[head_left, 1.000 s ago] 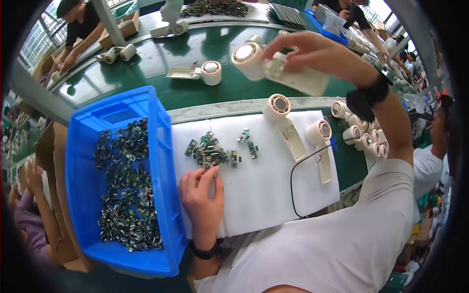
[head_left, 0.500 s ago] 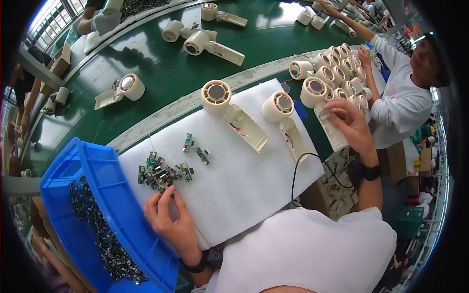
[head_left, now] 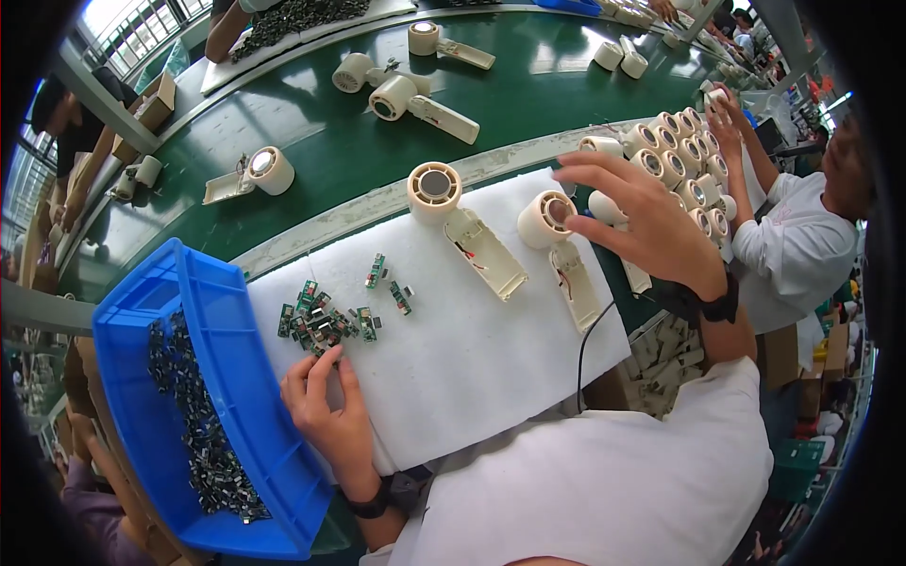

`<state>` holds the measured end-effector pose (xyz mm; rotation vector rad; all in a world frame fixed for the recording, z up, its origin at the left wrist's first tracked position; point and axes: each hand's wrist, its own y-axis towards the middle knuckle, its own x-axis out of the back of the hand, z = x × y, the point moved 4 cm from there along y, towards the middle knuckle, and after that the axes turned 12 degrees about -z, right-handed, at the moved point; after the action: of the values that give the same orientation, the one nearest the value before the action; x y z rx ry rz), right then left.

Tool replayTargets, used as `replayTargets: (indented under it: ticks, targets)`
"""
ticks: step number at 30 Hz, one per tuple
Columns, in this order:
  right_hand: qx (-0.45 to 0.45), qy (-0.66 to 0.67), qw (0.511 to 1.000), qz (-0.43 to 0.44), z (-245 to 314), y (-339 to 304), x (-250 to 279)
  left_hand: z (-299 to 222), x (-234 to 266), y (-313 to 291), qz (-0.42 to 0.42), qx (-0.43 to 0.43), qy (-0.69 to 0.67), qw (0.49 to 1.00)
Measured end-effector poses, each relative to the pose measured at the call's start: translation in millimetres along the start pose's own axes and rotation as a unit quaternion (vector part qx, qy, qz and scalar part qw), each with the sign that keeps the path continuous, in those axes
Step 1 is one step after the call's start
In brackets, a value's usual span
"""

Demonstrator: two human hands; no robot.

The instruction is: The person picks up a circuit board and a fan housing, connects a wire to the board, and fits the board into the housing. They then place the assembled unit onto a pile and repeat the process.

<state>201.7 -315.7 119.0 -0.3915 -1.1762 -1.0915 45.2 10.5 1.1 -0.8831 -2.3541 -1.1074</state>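
My right hand (head_left: 651,226) is raised at the right of the white foam sheet (head_left: 453,368), fingers spread. Its thumb overlaps the right rim of a cream handheld fan (head_left: 543,222); contact cannot be told. That fan's open handle shell (head_left: 578,288) shows thin wires. Left of it lies a second fan (head_left: 434,189) with an open handle (head_left: 486,259). My left hand (head_left: 326,410) rests at the lower left, its bent fingers apart, fingertips at the near edge of a pile of small green circuit boards (head_left: 316,321). Two boards (head_left: 376,272) (head_left: 401,298) lie apart from the pile.
A blue bin (head_left: 217,377) of circuit boards stands left. Beyond the sheet runs a green conveyor (head_left: 330,151) bearing several fans (head_left: 392,94). More fans (head_left: 675,156) are clustered right, beside a person in white (head_left: 802,217). A black cable (head_left: 582,363) crosses the sheet's right side.
My right hand has left the handle of a fan by the right-hand cluster, moved left and spread its fingers over the nearer fan. My left hand stays by the boards. The view has shifted slightly.
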Motion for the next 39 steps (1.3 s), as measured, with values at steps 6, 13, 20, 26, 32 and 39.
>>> replayTargets:
  ticks: [6,13,20,26,32,39]
  targets:
    - [0.173,0.014,0.984,0.027,31.6,74.6,-93.0,0.3,4.1,-2.1,-0.007,-0.032,-0.003,0.999]
    - [0.081,0.026,0.983,0.160,20.1,62.8,-94.7,-1.1,5.0,-4.4,0.001,-0.008,-0.026,1.000]
    - [0.148,-0.035,0.986,0.064,-2.8,22.0,-75.3,-0.8,5.0,-1.4,0.019,-0.012,-0.016,1.000]
    - [0.156,0.008,0.988,-0.001,-23.2,15.6,-72.3,-3.0,3.9,-0.6,0.024,-0.021,-0.001,0.999]
    - [0.155,-0.039,0.987,0.027,-46.6,-8.9,-38.6,-4.1,4.6,-2.6,0.021,-0.019,-0.002,1.000]
    - [0.131,-0.038,0.990,0.030,-56.0,-30.6,-40.1,-2.0,0.1,-1.0,0.026,-0.011,0.012,1.000]
